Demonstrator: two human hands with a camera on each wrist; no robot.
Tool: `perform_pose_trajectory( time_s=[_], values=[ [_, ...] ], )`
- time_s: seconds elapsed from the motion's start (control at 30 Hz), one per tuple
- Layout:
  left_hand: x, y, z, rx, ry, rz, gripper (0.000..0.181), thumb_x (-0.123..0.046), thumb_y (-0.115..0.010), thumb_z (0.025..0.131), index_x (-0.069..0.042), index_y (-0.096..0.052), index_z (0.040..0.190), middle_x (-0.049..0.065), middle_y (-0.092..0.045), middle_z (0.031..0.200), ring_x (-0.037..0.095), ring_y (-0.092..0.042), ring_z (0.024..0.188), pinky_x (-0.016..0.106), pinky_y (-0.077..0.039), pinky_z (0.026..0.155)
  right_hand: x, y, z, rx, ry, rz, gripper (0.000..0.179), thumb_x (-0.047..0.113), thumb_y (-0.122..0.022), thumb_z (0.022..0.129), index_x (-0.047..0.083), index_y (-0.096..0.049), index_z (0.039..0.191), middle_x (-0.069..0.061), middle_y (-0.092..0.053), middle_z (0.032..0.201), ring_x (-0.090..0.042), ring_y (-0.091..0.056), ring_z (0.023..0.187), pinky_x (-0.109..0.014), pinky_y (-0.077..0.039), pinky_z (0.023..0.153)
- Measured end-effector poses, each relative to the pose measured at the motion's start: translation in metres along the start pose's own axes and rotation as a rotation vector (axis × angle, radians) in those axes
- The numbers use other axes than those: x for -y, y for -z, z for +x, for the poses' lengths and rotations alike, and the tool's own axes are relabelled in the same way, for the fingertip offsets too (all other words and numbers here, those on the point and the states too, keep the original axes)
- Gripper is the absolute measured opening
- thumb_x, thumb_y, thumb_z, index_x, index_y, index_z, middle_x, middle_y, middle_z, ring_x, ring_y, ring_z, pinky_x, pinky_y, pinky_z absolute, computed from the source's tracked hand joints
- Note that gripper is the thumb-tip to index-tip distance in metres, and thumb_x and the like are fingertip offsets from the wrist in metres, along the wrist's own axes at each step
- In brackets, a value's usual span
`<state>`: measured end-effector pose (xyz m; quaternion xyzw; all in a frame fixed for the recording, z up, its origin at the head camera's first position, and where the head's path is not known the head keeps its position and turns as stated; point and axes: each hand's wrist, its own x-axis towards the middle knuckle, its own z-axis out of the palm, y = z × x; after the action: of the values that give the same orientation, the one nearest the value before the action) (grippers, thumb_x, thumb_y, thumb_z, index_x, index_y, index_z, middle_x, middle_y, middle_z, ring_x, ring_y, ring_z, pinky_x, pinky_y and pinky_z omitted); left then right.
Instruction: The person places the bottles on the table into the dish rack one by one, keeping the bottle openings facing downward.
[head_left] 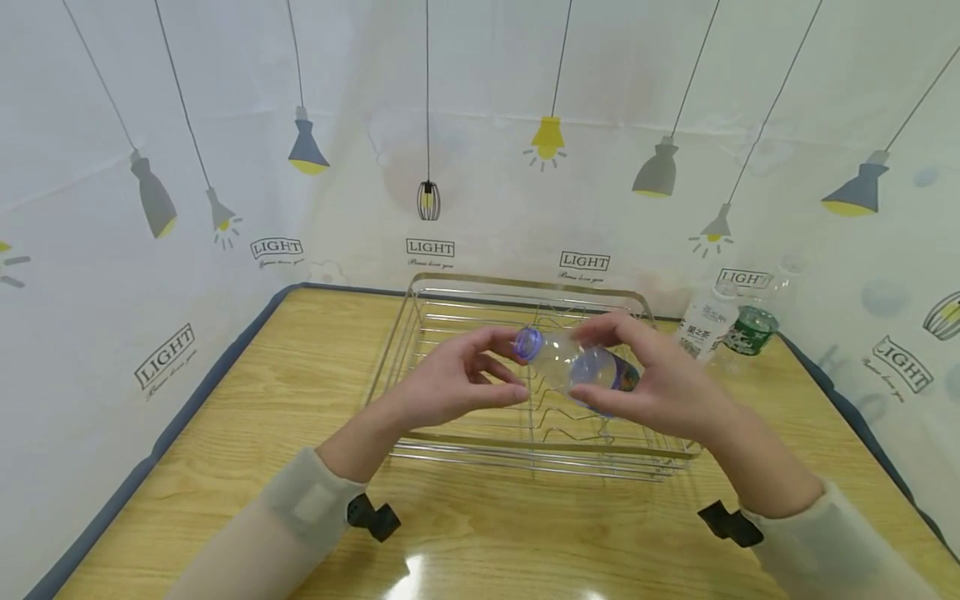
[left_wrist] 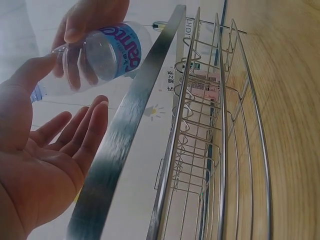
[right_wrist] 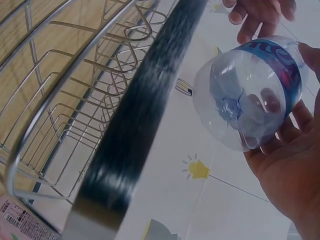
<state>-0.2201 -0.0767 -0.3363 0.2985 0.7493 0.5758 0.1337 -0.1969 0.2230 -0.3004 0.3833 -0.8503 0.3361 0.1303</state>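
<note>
Bottle (head_left: pixel 588 367) held by the right hand's (head_left: pixel 652 379) curled fingers above a rack (head_left: pixel 547 447) toward the table's (head_left: pixel 262 400) far edge; left hand's (head_left: pixel 450 379) fingers parted at its cap (head_left: pixel 528 342), grip unclear.

A white-labelled bottle (head_left: pixel 705 327) and a green-labelled bottle (head_left: pixel 752 330) stand on the wood-grain table (head_left: pixel 300 375) — lamp-printed cloth (head_left: pixel 487 75) behind.

Head cam: up high, looks forward and down, widest of bunch, fits whole rack (head_left: pixel 540 447), table (head_left: pixel 247 467), printed backdrop (head_left: pixel 487 83). Left wrist cam: way closer, low, looks across rack, pic rolled so table lands on right. Right wrist cam: just as close, rolled other way, table upper left, base of bottle (right_wrist: pixel 240 90) facing lens. Both wrist views share rack and bottle, from different sides, backdrop behind.
</note>
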Motion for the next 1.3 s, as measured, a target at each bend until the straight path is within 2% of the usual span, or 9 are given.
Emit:
perform_pose_trajectory(
  time_s=[0.17, 0.43, 0.63, 0.83, 0.93, 1.03, 1.1, 1.2, 1.3],
  values=[
    [-0.002, -0.002, -0.001, 0.024, -0.010, -0.089, 0.068, -0.008, -0.083, 0.097, -0.016, -0.054, 0.158, 0.017, -0.061, 0.144, 0.025, -0.076, 0.116, 0.039, -0.066, 0.098, 0.001, -0.007, 0.002, 0.030, 0.054, -0.025, 0.057, 0.011, -0.094, 0.087, 0.013, -0.068, 0.138, -0.003, -0.070, 0.133, -0.013, -0.067, 0.107, -0.025, -0.061, 0.079],
    [-0.002, -0.005, 0.000, 0.019, -0.055, -0.073, 0.063, -0.008, -0.085, 0.095, -0.013, -0.060, 0.153, 0.012, -0.064, 0.148, 0.025, -0.075, 0.115, 0.038, -0.067, 0.094, 0.000, -0.013, 0.003, 0.041, 0.098, -0.046, 0.058, 0.013, -0.096, 0.085, 0.014, -0.068, 0.136, 0.000, -0.070, 0.128, -0.008, -0.065, 0.099, -0.025, -0.059, 0.075],
    [0.002, -0.007, 0.001, 0.025, -0.079, -0.042, 0.058, -0.010, -0.084, 0.097, -0.014, -0.064, 0.151, 0.009, -0.064, 0.149, 0.022, -0.077, 0.107, 0.035, -0.068, 0.088, 0.002, -0.015, 0.003, 0.043, 0.099, -0.061, 0.059, 0.018, -0.098, 0.084, 0.015, -0.068, 0.135, 0.002, -0.070, 0.130, -0.010, -0.066, 0.106, -0.026, -0.060, 0.078],
    [0.003, -0.003, 0.000, 0.000, -0.067, -0.043, 0.056, -0.011, -0.083, 0.098, -0.013, -0.064, 0.151, 0.010, -0.066, 0.147, 0.022, -0.077, 0.109, 0.035, -0.068, 0.089, 0.000, -0.012, 0.000, 0.067, 0.025, -0.081, 0.068, 0.023, -0.097, 0.086, 0.014, -0.064, 0.144, -0.003, -0.067, 0.137, -0.014, -0.065, 0.110, -0.030, -0.062, 0.084],
    [0.004, 0.001, -0.002, -0.018, -0.053, -0.057, 0.056, -0.010, -0.082, 0.099, -0.011, -0.063, 0.151, 0.013, -0.065, 0.147, 0.024, -0.076, 0.111, 0.035, -0.068, 0.091, -0.005, -0.009, -0.003, 0.060, -0.016, -0.096, 0.074, 0.022, -0.098, 0.085, 0.011, -0.061, 0.148, -0.007, -0.067, 0.142, -0.020, -0.067, 0.119, -0.041, -0.064, 0.096],
    [0.006, 0.006, -0.004, -0.032, -0.036, -0.072, 0.056, -0.009, -0.081, 0.099, -0.012, -0.062, 0.151, 0.016, -0.063, 0.148, 0.024, -0.076, 0.111, 0.035, -0.067, 0.092, -0.011, -0.005, -0.007, 0.057, -0.044, -0.098, 0.079, 0.020, -0.099, 0.083, 0.009, -0.058, 0.150, -0.008, -0.067, 0.145, -0.023, -0.068, 0.124, -0.048, -0.060, 0.106],
    [0.008, 0.009, -0.005, -0.038, -0.033, -0.081, 0.056, -0.008, -0.081, 0.099, -0.012, -0.062, 0.151, 0.017, -0.061, 0.151, 0.025, -0.075, 0.111, 0.035, -0.067, 0.093, -0.016, -0.003, -0.010, 0.065, -0.066, -0.090, 0.082, 0.020, -0.099, 0.082, 0.009, -0.056, 0.152, -0.007, -0.066, 0.146, -0.021, -0.067, 0.124, -0.045, -0.058, 0.111],
    [0.009, 0.012, -0.007, -0.045, -0.034, -0.080, 0.057, -0.008, -0.081, 0.099, -0.013, -0.061, 0.152, 0.017, -0.059, 0.153, 0.024, -0.075, 0.110, 0.036, -0.067, 0.093, -0.020, -0.001, -0.013, 0.084, -0.088, -0.082, 0.083, 0.021, -0.098, 0.083, 0.010, -0.054, 0.153, -0.004, -0.065, 0.146, -0.017, -0.066, 0.120, -0.037, -0.057, 0.110],
    [0.010, 0.013, -0.008, -0.048, -0.041, -0.078, 0.057, -0.008, -0.081, 0.099, -0.013, -0.061, 0.152, 0.015, -0.060, 0.153, 0.023, -0.076, 0.109, 0.035, -0.067, 0.092, -0.022, 0.000, -0.016, 0.094, -0.101, -0.085, 0.084, 0.022, -0.097, 0.085, 0.009, -0.052, 0.154, -0.004, -0.064, 0.145, -0.017, -0.067, 0.120, -0.038, -0.059, 0.108]
  ],
)
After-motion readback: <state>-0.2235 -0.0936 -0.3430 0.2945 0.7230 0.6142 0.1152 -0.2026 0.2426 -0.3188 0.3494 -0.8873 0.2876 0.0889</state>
